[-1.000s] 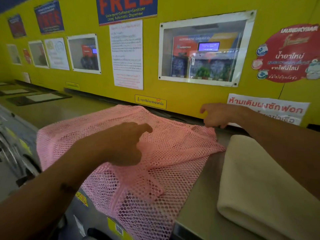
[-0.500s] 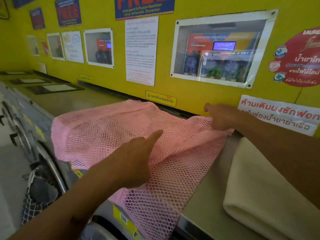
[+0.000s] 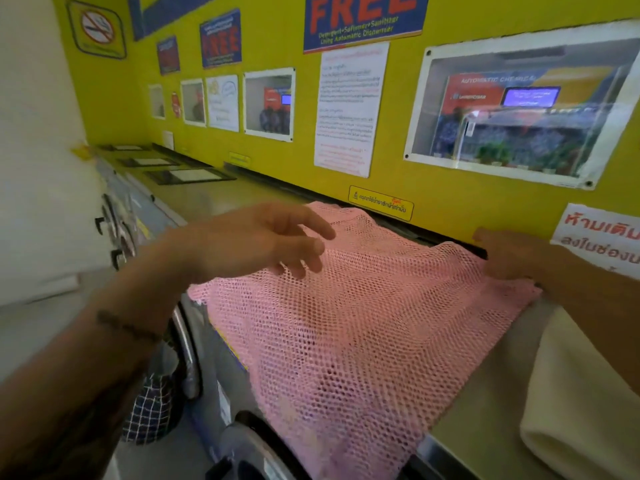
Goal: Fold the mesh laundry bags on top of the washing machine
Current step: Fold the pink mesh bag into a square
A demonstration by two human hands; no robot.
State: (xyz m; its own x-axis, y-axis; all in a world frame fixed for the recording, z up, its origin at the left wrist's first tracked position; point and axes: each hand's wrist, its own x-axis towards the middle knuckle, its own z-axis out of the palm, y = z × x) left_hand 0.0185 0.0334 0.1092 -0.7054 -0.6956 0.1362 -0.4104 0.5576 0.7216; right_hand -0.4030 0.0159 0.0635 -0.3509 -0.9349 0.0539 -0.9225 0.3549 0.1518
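A pink mesh laundry bag (image 3: 349, 317) lies spread on the washing machine top (image 3: 485, 389), and its near part hangs down over the machine's front. My left hand (image 3: 263, 240) hovers just above the bag's far left part, fingers apart and holding nothing. My right hand (image 3: 512, 254) rests on the bag's far right corner next to the yellow wall, its fingers curled onto the mesh. The bag's left edge is partly hidden behind my left forearm.
A folded cream cloth (image 3: 581, 410) lies on the machine top to the right of the bag. The yellow wall (image 3: 450, 209) with posters stands right behind. Below left are a round machine door (image 3: 188, 344) and a checked cloth (image 3: 152, 410).
My left hand has lifted off the middle of the bag and swung up and left, its fingers now spread. The right hand stays at the far right corner. The view has turned left.
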